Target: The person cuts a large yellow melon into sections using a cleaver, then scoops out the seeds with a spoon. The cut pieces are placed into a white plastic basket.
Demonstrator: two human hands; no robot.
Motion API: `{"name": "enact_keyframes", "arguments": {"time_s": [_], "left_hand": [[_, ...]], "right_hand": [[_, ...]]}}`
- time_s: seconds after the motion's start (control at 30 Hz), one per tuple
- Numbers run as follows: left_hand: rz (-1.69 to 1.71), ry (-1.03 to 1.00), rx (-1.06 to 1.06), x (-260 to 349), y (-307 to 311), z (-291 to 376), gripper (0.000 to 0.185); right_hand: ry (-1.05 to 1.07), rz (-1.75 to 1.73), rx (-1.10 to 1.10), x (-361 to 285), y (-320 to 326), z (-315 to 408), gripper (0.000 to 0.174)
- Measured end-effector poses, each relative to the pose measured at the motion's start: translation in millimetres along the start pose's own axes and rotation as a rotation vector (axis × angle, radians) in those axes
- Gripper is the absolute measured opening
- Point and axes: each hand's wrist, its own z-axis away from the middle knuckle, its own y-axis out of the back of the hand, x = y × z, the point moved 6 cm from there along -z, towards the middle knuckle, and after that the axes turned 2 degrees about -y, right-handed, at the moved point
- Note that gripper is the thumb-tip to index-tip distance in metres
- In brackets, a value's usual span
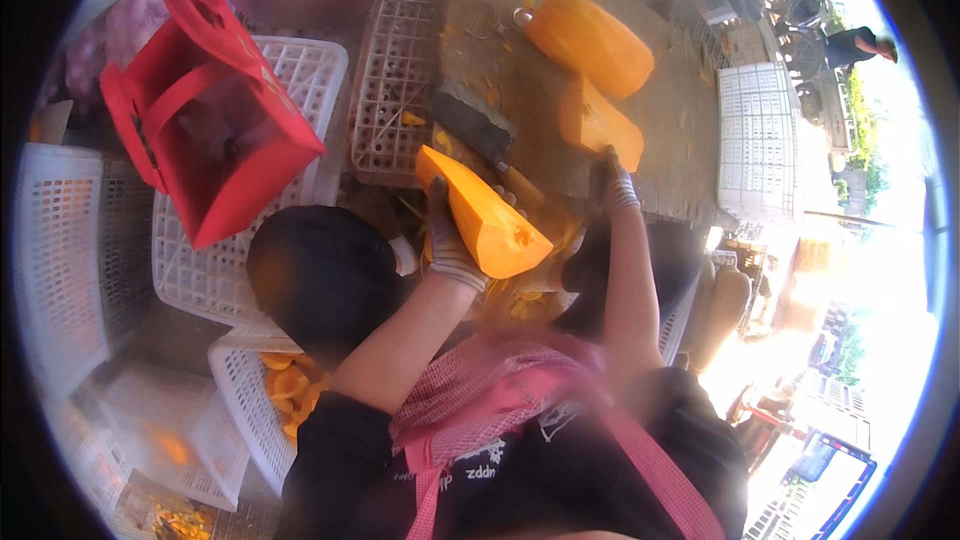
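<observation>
My left hand, in a pale knit glove, holds a long peeled wedge of orange pumpkin up over my lap. A small hollow with fibres shows at the wedge's near end. My right hand, also gloved, touches the near end of a cut pumpkin block on the wooden work board. Whether its fingers close on the block is hidden. Beyond that block lies a thick peeled pumpkin piece. A broad dark cleaver rests at the board's left edge, its wooden handle pointing towards me.
A red bag stands on an upturned white plastic crate at left. Another crate holds orange pumpkin pieces. Peelings lie below my hands. White crates line the right side; a person is farther off.
</observation>
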Motion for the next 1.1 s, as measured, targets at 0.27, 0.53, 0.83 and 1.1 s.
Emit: {"name": "enact_keyframes", "arguments": {"time_s": [0.27, 0.53, 0.83, 1.1], "left_hand": [[0.053, -0.113, -0.004, 13.5, 10.1, -6.0, 0.073], [0.31, -0.026, 0.014, 20.6, -6.9, 1.2, 0.067], [0.227, -0.046, 0.012, 24.9, -20.1, 13.8, 0.079], [0.194, -0.065, -0.311, 44.8, -30.3, 14.7, 0.084]], "right_hand": [[-0.364, -1.144, 0.542, 126.3, 163.2, -29.5, 0.038], [-0.462, -1.033, 0.469, 235.7, 258.2, -206.0, 0.041], [-0.55, -1.163, 1.325, 231.9, 267.2, -131.0, 0.03], [-0.218, -0.538, 1.445, 146.1, 211.6, 100.4, 0.026]]}}
